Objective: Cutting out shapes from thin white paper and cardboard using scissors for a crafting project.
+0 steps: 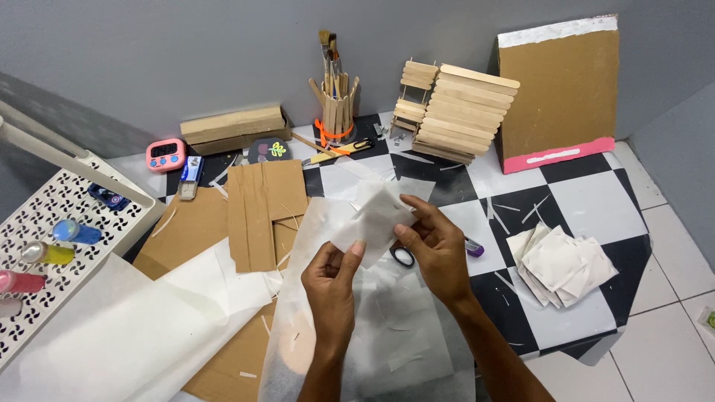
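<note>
Our left hand (pixel 331 279) and right hand (pixel 436 249) both pinch the white paper piece (pixel 376 216) (fingers (pixel 356 249) closed on its lower edge), held up between them.

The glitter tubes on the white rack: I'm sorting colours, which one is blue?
The blue tube lies farthest back on the perforated rack, above the yellow tube and the pink tube.

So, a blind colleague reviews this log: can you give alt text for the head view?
Two hands, left hand and right hand, hold a small white paper square over a large translucent sheet. Around them on the checkered mat lie cardboard pieces, a stack of paper squares and a craft-stick model.
</note>
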